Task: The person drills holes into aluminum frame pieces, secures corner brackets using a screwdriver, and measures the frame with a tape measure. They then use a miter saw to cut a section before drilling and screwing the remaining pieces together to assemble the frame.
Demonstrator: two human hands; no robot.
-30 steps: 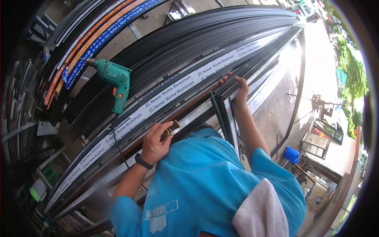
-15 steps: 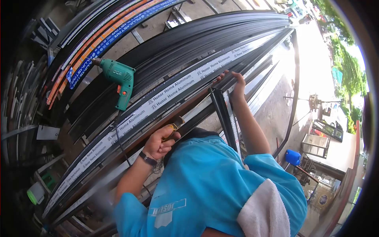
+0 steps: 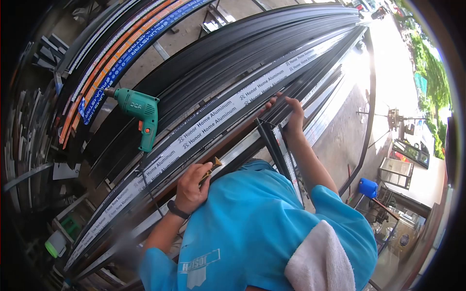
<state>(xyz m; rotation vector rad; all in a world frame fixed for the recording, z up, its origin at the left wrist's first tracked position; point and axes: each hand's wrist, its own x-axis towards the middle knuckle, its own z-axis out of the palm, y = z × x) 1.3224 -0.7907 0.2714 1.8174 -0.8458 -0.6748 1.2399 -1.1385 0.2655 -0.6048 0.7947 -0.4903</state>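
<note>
My left hand [image 3: 192, 188], with a dark band at its wrist, is closed around a small yellow-and-black tool [image 3: 213, 166]. Its brassy end sticks out past my fingers, beside a silvery bar; I cannot tell its exact kind. My right hand [image 3: 294, 116] wraps a long black aluminium profile [image 3: 281, 110], thumb on the near side and fingertips on the far side. At the profile's near end, another black profile [image 3: 274, 145] with a white printed strip meets it at an angle and runs down beside my blue shirt.
A green power drill [image 3: 138, 110] lies on the black profiles at the left. Bars wrapped in white printed film [image 3: 208, 121] cross the middle. Blue and orange wrapped bars [image 3: 131, 53] curve behind the drill. A blue container [image 3: 368, 187] stands on the right.
My left hand has turned, its back now facing the camera, with the tool tilted upward. My right hand keeps its grip on the profile. The whole view has shifted slightly.
</note>
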